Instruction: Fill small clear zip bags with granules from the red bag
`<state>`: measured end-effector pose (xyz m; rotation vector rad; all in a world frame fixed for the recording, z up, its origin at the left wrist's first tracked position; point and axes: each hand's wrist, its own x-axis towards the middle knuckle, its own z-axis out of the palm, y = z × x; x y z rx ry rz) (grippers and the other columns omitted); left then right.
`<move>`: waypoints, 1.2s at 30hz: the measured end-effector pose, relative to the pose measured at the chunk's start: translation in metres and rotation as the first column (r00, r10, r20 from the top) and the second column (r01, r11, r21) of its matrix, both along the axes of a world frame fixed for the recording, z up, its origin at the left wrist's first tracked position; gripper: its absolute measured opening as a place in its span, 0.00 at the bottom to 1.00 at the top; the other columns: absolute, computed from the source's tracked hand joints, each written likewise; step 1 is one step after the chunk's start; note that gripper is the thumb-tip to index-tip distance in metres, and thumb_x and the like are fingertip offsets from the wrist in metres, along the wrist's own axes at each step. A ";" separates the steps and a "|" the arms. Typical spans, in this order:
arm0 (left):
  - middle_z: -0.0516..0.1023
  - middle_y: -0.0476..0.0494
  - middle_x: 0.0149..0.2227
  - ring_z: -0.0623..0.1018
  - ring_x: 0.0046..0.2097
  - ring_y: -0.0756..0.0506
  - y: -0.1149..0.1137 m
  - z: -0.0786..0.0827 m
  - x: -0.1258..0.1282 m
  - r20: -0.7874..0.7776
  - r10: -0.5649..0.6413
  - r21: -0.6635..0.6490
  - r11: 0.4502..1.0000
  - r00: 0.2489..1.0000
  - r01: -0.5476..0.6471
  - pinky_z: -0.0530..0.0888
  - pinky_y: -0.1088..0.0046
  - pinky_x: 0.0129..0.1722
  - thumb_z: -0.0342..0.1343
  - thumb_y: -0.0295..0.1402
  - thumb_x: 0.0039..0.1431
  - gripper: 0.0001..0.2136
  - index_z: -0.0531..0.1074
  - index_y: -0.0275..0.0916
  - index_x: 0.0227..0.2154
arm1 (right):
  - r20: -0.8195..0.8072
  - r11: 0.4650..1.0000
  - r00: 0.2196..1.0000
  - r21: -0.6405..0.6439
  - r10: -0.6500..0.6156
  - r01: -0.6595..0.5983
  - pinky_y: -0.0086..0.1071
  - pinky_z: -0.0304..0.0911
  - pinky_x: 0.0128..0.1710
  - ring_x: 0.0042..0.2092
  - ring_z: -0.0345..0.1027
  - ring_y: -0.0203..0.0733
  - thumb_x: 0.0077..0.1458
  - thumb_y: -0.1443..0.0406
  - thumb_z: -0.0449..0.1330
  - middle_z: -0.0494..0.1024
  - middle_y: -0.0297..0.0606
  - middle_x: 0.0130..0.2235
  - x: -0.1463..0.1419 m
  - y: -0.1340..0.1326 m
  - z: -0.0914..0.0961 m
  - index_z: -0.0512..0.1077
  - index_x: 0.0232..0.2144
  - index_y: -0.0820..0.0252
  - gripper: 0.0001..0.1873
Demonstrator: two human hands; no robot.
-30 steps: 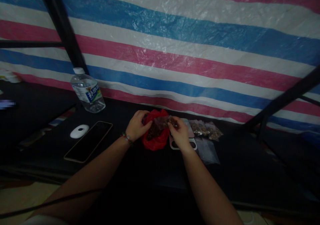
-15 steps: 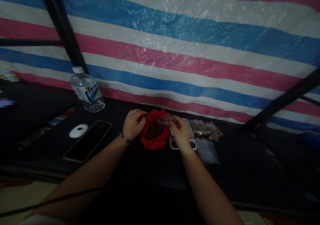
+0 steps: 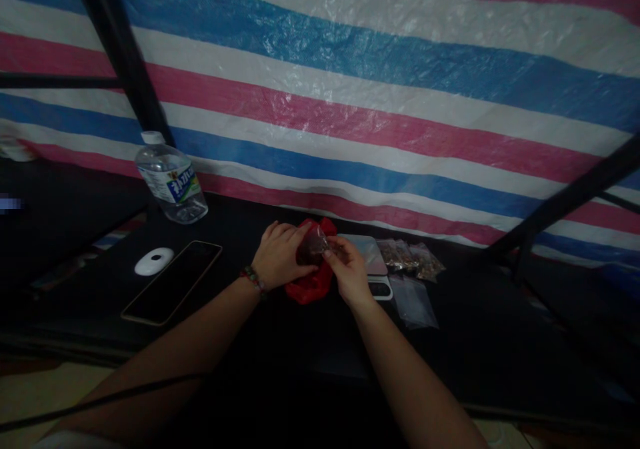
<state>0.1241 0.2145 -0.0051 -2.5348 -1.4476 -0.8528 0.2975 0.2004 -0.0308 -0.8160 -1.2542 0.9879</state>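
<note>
A red plastic bag [image 3: 306, 294] with dark contents sits in front of me on the black table. My left hand [image 3: 281, 254] reaches over its left side, thumb and fingers spread apart, the fingertips near the bag's mouth. A small clear plastic bag [image 3: 315, 241] is held over the red bag, pinched at its right edge by my right hand [image 3: 346, 267]. What lies under the left fingers is partly hidden. Just behind my right hand is a white kitchen scale [image 3: 384, 289] with a flat, shiny top, partly covered by that hand.
Several filled clear zip bags [image 3: 407, 256] lie right of the scale, with flat clear bags [image 3: 415, 302] before them. At left are a phone [image 3: 173, 282], a white oval case [image 3: 154, 261] and a large plastic bottle [image 3: 173, 182]. Striped sheeting [image 3: 350, 116] hangs behind the table.
My left hand has moved right, from the red bag's left rim to over its mouth, fingers now spread. My right hand has shifted slightly left and down with the clear bag.
</note>
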 end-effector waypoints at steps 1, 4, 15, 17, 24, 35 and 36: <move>0.75 0.38 0.47 0.69 0.53 0.35 -0.001 -0.001 0.002 -0.007 0.009 -0.006 1.000 1.000 -0.009 0.53 0.51 0.60 0.63 0.50 0.41 0.43 0.57 0.38 0.60 | 0.006 1.000 1.000 -0.003 -0.003 0.003 0.36 0.66 0.46 0.41 0.71 0.40 0.48 0.64 0.64 0.76 0.35 0.40 -0.001 -0.001 0.001 0.72 0.39 0.54 0.13; 0.76 0.38 0.45 0.69 0.52 0.35 -0.002 -0.002 0.005 -0.024 0.036 -0.022 0.999 0.999 -0.036 0.53 0.51 0.60 0.60 0.48 0.45 0.40 0.56 0.37 0.60 | 0.014 1.000 1.000 -0.019 -0.016 0.016 0.35 0.67 0.43 0.39 0.71 0.39 0.45 0.64 0.65 0.75 0.33 0.38 -0.002 -0.003 0.003 0.71 0.37 0.54 0.13; 0.75 0.38 0.47 0.68 0.54 0.36 0.003 -0.008 0.003 -0.022 0.037 -0.110 0.993 0.999 -0.039 0.52 0.50 0.60 0.57 0.41 0.47 0.40 0.51 0.39 0.63 | 0.329 0.948 0.900 0.234 -0.285 0.215 0.32 0.62 0.36 0.35 0.67 0.38 0.52 0.64 0.61 0.72 0.34 0.30 0.006 -0.007 0.010 0.72 0.27 0.57 0.04; 0.75 0.38 0.47 0.68 0.54 0.35 0.004 -0.008 0.002 -0.015 0.022 -0.114 0.993 1.000 -0.024 0.52 0.50 0.60 0.58 0.43 0.47 0.41 0.50 0.39 0.63 | 0.312 0.941 0.896 0.227 -0.316 0.252 0.32 0.62 0.34 0.33 0.67 0.38 0.53 0.63 0.60 0.72 0.34 0.30 0.007 -0.007 0.008 0.72 0.28 0.57 0.05; 0.75 0.39 0.48 0.70 0.53 0.36 0.008 -0.010 -0.002 0.019 0.002 -0.112 0.994 1.000 0.000 0.53 0.49 0.60 0.56 0.43 0.49 0.36 0.55 0.38 0.61 | 0.299 0.919 0.882 0.268 -0.364 0.288 0.33 0.65 0.35 0.35 0.67 0.40 0.53 0.62 0.59 0.72 0.35 0.32 0.011 -0.005 0.006 0.70 0.29 0.57 0.05; 0.73 0.39 0.50 0.69 0.54 0.36 0.010 -0.012 -0.004 0.047 -0.064 -0.110 0.992 0.997 0.069 0.55 0.48 0.60 0.59 0.50 0.46 0.35 0.62 0.40 0.57 | 0.393 0.964 0.882 0.155 -0.259 0.214 0.36 0.67 0.38 0.37 0.71 0.42 0.52 0.62 0.59 0.77 0.37 0.36 0.013 -0.001 0.004 0.73 0.38 0.56 0.10; 0.71 0.38 0.53 0.68 0.56 0.36 0.011 -0.013 -0.005 0.073 -0.070 -0.102 0.992 0.995 0.078 0.56 0.49 0.60 0.59 0.52 0.46 0.36 0.62 0.40 0.57 | 0.394 0.957 0.873 0.164 -0.286 0.240 0.37 0.67 0.39 0.37 0.71 0.43 0.53 0.62 0.58 0.78 0.37 0.35 0.014 0.000 0.004 0.74 0.35 0.56 0.08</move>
